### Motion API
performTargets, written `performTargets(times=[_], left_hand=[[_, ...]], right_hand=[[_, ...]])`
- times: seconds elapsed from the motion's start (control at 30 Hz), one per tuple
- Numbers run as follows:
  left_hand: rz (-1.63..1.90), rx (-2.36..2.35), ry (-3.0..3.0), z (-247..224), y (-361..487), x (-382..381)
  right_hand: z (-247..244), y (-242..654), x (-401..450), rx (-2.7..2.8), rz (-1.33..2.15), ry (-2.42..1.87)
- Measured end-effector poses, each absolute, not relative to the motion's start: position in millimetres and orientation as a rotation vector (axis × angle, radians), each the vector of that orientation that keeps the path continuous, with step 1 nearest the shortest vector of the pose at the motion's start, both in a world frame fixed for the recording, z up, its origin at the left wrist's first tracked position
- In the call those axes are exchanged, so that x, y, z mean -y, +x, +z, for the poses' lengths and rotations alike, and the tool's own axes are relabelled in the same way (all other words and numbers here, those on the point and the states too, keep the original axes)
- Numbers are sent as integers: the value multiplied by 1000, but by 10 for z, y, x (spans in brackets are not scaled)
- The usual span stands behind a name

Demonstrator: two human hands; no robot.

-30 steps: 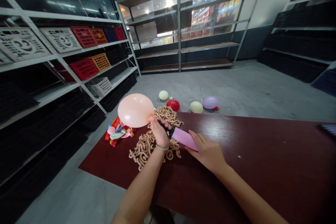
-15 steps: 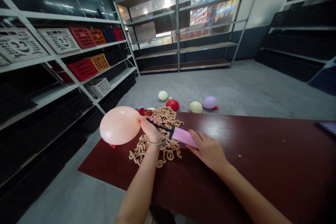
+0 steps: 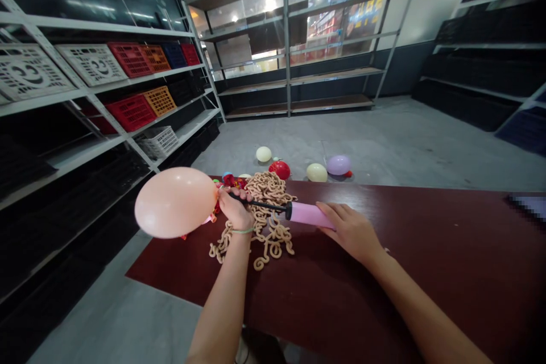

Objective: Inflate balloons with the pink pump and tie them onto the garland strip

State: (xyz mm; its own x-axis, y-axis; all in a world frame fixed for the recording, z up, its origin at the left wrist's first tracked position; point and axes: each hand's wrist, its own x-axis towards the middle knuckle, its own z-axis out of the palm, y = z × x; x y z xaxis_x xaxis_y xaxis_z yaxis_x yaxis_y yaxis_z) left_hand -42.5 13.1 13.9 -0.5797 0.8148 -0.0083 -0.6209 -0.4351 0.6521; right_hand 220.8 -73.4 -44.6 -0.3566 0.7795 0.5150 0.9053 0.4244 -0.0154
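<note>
A peach balloon (image 3: 176,203), well inflated, sticks out to the left of my left hand (image 3: 236,209). That hand is closed around the black handle end of a balloon pump and the balloon's neck; the nozzle is hidden by the fingers. My right hand (image 3: 347,229) wraps the pink barrel of the balloon pump (image 3: 307,214). Between my hands the pump's thin black rod shows. Beneath and behind the pump lies a heap of tan, curled, rope-like pieces (image 3: 267,185) on the dark red table (image 3: 384,296).
Uninflated red balloons (image 3: 234,181) lie at the table's far left edge. On the floor beyond rest a red balloon (image 3: 280,169), a purple balloon (image 3: 339,165) and pale yellow ones (image 3: 317,172). Shelving with coloured crates (image 3: 134,112) stands left. A blurred object (image 3: 531,205) sits at the table's right.
The balloon looks larger and sits farther left. My left hand has shifted left and my right hand right, so more of the pump's black rod shows.
</note>
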Motion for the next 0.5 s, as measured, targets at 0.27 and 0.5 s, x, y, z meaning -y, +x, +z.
performTargets(times=[0.27,0.5], left_hand=[[2040,-790,411,16,-125,-52],[1858,-815,548,-60,108,49]], right_hand=[[-485,1967,818,2198,-361,-1526],[-515,1785,881,2177,-221,-1494]])
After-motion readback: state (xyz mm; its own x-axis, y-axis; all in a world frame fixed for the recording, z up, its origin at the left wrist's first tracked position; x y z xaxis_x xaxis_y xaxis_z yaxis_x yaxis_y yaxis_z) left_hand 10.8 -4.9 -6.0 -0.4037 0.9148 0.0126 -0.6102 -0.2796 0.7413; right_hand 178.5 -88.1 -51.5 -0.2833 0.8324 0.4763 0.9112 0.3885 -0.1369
